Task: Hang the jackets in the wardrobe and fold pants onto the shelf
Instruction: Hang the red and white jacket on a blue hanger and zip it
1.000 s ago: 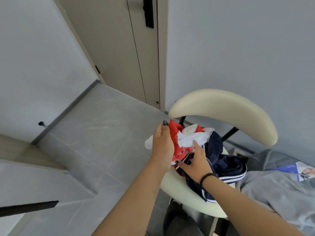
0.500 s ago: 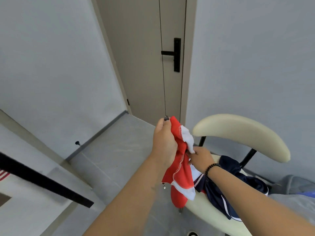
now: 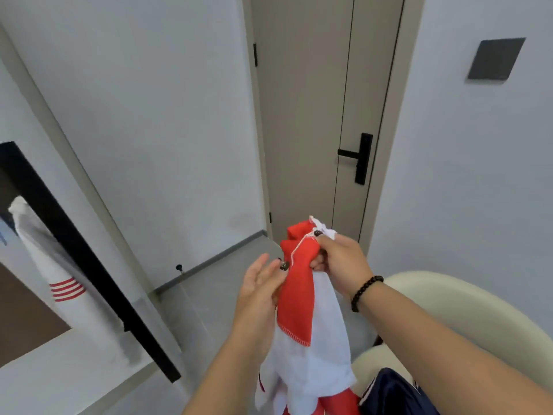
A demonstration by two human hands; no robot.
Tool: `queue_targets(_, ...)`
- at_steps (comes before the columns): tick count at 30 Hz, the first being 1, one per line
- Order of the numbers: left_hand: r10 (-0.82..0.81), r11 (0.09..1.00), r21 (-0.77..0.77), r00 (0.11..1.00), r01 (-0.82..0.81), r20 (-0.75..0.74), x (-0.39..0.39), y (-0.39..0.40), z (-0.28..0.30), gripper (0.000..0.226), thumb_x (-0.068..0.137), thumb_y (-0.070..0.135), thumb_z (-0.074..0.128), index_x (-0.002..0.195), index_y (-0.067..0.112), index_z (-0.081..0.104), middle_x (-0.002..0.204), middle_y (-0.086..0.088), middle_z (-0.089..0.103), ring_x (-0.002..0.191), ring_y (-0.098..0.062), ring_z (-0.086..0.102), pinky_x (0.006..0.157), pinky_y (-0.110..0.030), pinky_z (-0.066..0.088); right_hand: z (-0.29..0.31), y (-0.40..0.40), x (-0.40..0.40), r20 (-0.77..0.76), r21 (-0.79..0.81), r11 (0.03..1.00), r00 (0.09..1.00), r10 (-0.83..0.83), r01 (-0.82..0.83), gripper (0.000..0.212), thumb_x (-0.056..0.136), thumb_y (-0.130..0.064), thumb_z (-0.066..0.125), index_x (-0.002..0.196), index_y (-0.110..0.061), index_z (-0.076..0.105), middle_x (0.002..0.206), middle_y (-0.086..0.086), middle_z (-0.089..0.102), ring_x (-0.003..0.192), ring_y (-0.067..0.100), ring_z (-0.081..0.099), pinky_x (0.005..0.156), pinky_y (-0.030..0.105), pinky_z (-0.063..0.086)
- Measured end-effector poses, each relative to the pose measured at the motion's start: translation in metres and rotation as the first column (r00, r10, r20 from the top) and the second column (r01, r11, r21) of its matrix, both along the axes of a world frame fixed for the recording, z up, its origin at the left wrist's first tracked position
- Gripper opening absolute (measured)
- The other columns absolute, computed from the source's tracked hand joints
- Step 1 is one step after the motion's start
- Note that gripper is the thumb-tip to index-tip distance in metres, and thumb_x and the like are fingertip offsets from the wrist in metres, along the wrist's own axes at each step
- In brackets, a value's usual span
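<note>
The jacket point(image 3: 311, 333) hangs long, from 12 o'clock down to 6 o'clock. The right hand point(image 3: 341, 262) grips its top, fingers curled round the cloth. The left hand point(image 3: 260, 283) is open at 9 o'clock of the jacket, fingertips touching its red edge. It is nearer that edge. Farther off at 9 o'clock hangs a white top point(image 3: 57, 271).

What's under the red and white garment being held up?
Below the red and white garment, gripped by the right hand, a navy garment lies on the cream chair seat. The cloth hides the seat's left part.
</note>
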State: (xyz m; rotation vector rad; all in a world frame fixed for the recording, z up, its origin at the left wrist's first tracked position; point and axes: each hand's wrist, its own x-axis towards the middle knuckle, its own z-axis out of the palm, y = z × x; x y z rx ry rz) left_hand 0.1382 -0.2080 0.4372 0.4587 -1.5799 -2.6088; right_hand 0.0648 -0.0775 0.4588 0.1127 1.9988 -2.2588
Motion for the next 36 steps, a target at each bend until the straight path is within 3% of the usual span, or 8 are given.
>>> queue_targets(6, 0.104, 0.613, -0.790, 0.992, -0.012, 0.066, 0.026, 0.019, -0.036, 0.085, 0.061, 0.041, 0.078, 0.132, 0.029, 0.034, 0.126, 0.009, 0.043, 0.113, -0.014, 0.046, 0.097, -0.037, 0.047, 0.032, -0.015, -0.002, -0.088, 0.034, 0.987, 0.983, 0.161, -0.158, 0.032, 0.093, -0.013, 0.049, 0.102, 0.016, 0.060, 0.052, 0.010, 0.058, 0.047, 0.013, 0.054, 0.054, 0.022, 0.048)
queue_targets(9, 0.219, 0.749, -0.648, 0.975, -0.141, 0.041, 0.022, 0.011, -0.035, 0.010, 0.087, 0.016, 0.063, 0.096, 0.020, 0.060, 0.088, 0.001, 0.067, 0.080, -0.018, 0.059, 0.069, -0.029, 0.051, 0.042, -0.018, -0.006, -0.179, 0.056, 0.981, 0.965, 0.192, -0.185, 0.035, 0.094, -0.015, 0.050, 0.096, 0.017, 0.061, 0.057, 0.013, 0.063, 0.052, 0.015, 0.058, 0.060, 0.025, 0.049)
queue_targets(14, 0.296, 0.843, -0.412, 0.938, -0.345, -0.179, 0.009, 0.002, 0.035, 0.023, 0.089, 0.004, 0.058, 0.078, 0.020, 0.070, 0.073, 0.010, 0.069, 0.068, -0.005, 0.059, 0.063, -0.015, 0.051, 0.015, -0.002, -0.004, -0.225, 0.258, 0.913, 0.900, 0.373, -0.314, 0.021, 0.091, -0.014, 0.058, 0.102, 0.004, 0.060, 0.087, 0.015, 0.065, 0.072, 0.012, 0.063, 0.070, 0.029, 0.051)
queue_targets(18, 0.227, 0.894, -0.349, 0.956, -0.281, -0.187, -0.010, -0.002, 0.078, 0.013, 0.077, 0.005, 0.062, 0.078, 0.013, 0.072, 0.074, -0.005, 0.071, 0.065, -0.016, 0.066, 0.061, -0.027, 0.055, -0.022, 0.010, 0.020, -0.106, 0.472, 0.688, 0.739, 0.665, -0.551, 0.059, 0.073, -0.043, 0.072, 0.125, -0.033, 0.046, 0.116, -0.013, 0.058, 0.097, 0.002, 0.058, 0.081, 0.018, 0.049)
queue_targets(21, 0.203, 0.895, -0.380, 0.972, -0.233, -0.117, -0.016, 0.003, 0.081, 0.012, 0.083, 0.004, 0.059, 0.084, 0.010, 0.070, 0.072, -0.003, 0.070, 0.062, -0.015, 0.066, 0.055, -0.024, 0.053, -0.033, -0.003, 0.024, -0.071, 0.660, 0.574, 0.720, 0.690, -0.485, 0.048, 0.076, -0.053, 0.067, 0.112, -0.023, 0.058, 0.100, -0.007, 0.066, 0.088, 0.008, 0.063, 0.075, 0.026, 0.055)
queue_targets(26, 0.187, 0.879, -0.389, 0.950, -0.275, -0.249, -0.013, -0.006, 0.059, 0.027, 0.087, 0.014, 0.067, 0.114, 0.015, 0.062, 0.103, 0.000, 0.071, 0.094, -0.012, 0.067, 0.077, -0.024, 0.054, -0.006, -0.029, 0.014, -0.150, 0.495, 0.798, 0.871, 0.469, -0.344, 0.020, 0.092, -0.013, 0.057, 0.076, -0.001, 0.062, 0.062, 0.013, 0.057, 0.043, 0.008, 0.057, 0.044, 0.017, 0.046)
queue_targets(31, 0.138, 0.883, -0.427, 0.976, -0.198, -0.167, 0.029, -0.024, -0.019, 0.100, 0.074, 0.051, 0.077, 0.150, 0.036, 0.013, 0.142, 0.022, 0.038, 0.117, 0.019, 0.046, 0.083, -0.009, 0.047, 0.015, -0.048, 0.001, -0.175, 0.249, 0.929, 0.930, 0.322, -0.275, 0.040, 0.093, -0.018, 0.058, 0.089, 0.021, 0.053, 0.092, 0.043, 0.056, 0.051, 0.024, 0.068, 0.061, 0.035, 0.048)
queue_targets(36, 0.156, 0.784, -0.618, 0.983, -0.062, 0.100, 0.052, -0.038, -0.082, 0.055, 0.078, 0.035, 0.078, 0.123, 0.041, 0.046, 0.123, 0.020, 0.057, 0.113, -0.003, 0.056, 0.094, -0.022, 0.050, 0.032, -0.060, -0.001, -0.130, 0.174, 0.945, 0.945, 0.301, -0.277, 0.031, 0.093, -0.020, 0.059, 0.087, 0.011, 0.060, 0.089, 0.023, 0.070, 0.054, 0.024, 0.069, 0.071, 0.038, 0.056)
